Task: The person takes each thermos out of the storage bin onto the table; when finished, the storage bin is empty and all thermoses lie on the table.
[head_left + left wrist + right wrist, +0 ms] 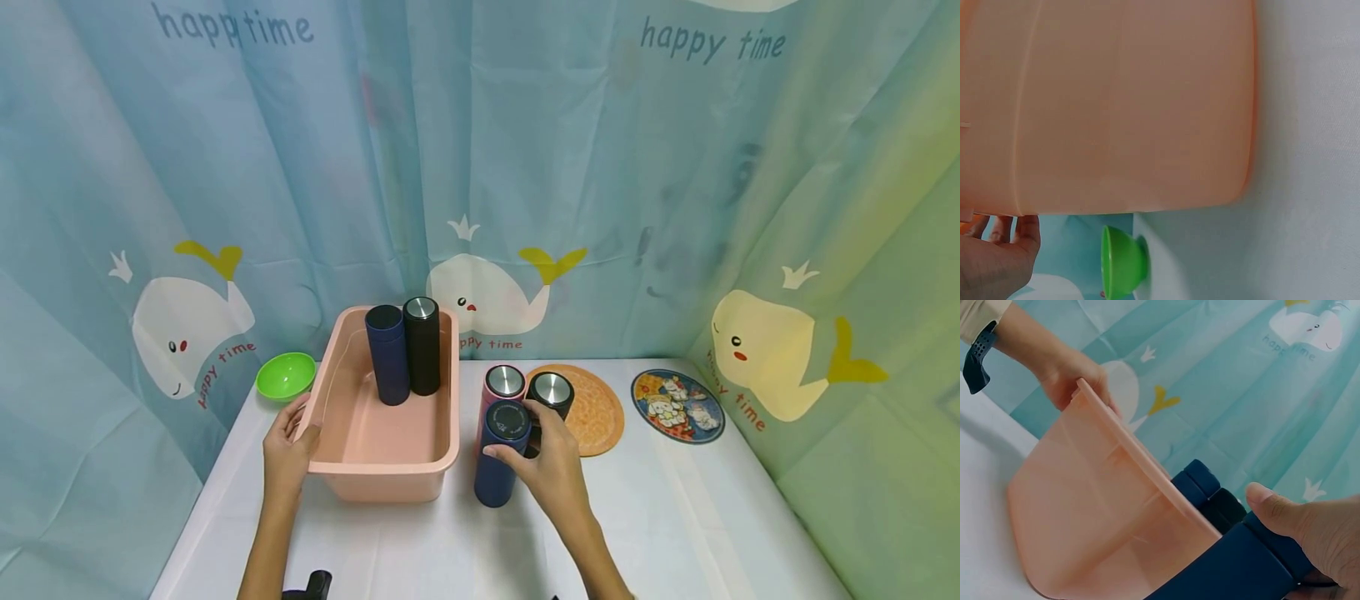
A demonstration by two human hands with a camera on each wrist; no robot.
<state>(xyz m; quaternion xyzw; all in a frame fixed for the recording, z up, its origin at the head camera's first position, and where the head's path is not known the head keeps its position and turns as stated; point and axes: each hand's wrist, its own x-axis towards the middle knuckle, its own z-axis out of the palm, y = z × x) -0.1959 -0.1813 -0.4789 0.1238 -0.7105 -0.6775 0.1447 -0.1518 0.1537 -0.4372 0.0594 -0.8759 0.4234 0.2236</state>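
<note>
My left hand (289, 454) grips the left rim of a peach plastic basin (382, 469), thumb over the edge. Inside, toward the back, stand a dark blue thermos (389, 362) and a black thermos (424, 354) with a silver-topped lid. To the right of the basin, my right hand (553, 471) holds another blue thermos (495, 479) near its lid, with the thumb on its near side. Right behind it are a pink thermos (504, 381) and a second black thermos (552, 390), both partly hidden. The right wrist view shows the held blue thermos (1235, 565) overlapping the basin's wall.
A green bowl (286, 377) sits at the back left of the white table (675, 517). Behind the bottles lies a round orange-brown mat (600, 412). Further right is a round cartoon-printed mat (678, 407). A blue curtain (525, 167) hangs along the back edge.
</note>
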